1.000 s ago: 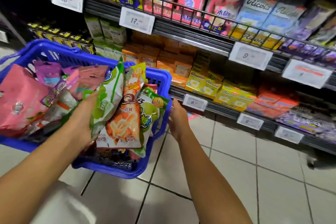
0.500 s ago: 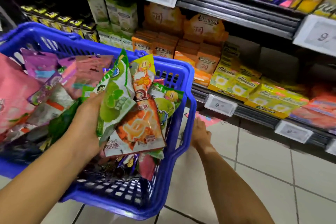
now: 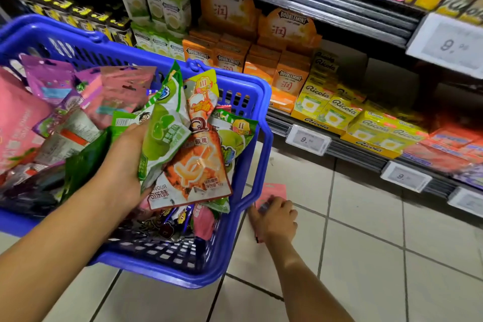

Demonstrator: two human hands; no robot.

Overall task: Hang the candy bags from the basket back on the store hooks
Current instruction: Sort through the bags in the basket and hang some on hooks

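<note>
The left grip clamps a fan of candy bags above the blue basket — a slack thumb would spill them. The right grip curls on a pink bag lying on the floor — flat plastic may slip free.

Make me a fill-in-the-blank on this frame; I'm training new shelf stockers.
1. The left hand grips a bunch of candy bags over the ____ basket.
2. The right hand reaches a pink bag lying on the ____.
3. The yellow boxes read ____.

Missing words: blue; floor; Ricola
</note>
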